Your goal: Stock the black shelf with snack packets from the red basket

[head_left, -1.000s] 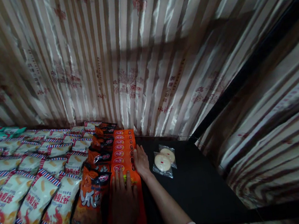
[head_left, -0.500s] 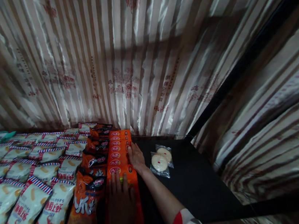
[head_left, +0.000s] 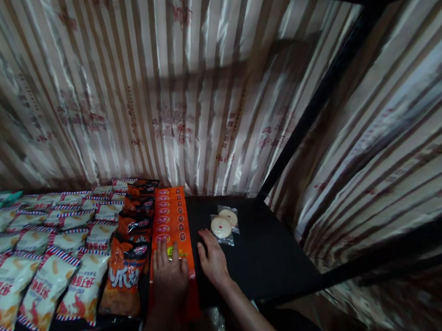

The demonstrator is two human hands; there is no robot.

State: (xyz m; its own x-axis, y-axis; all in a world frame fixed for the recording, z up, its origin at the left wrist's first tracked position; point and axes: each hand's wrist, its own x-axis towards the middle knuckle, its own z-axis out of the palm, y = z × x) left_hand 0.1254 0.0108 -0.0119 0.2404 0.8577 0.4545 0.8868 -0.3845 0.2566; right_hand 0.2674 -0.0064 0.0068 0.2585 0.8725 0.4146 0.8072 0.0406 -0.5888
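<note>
A row of overlapping orange packets (head_left: pixel 169 213) runs front to back on the black shelf. My left hand (head_left: pixel 169 275) lies flat on the front packet, fingers stretched out. Just right of the row is my right hand (head_left: pixel 214 261), open and holding nothing, with its thumb towards the packets' edge; I cannot tell whether it touches the shelf. Two round white crackers (head_left: pixel 221 227) in clear wrappers lie beyond its fingertips, partly overlapping. Along the left side of the orange row stand brown-and-orange snack bags (head_left: pixel 122 279).
Several rows of white snack bags (head_left: pixel 76 287) with striped edges fill the left of the black shelf (head_left: pixel 265 257). Green packs (head_left: pixel 3 198) sit at the far left. A striped curtain (head_left: pixel 113 92) hangs behind, and a dark slanting post (head_left: pixel 305 122) rises at the right.
My right hand has drawn back towards me from the far right edge of the orange packets to beside their front. My left hand stays on the front packet. The view has shifted somewhat.
</note>
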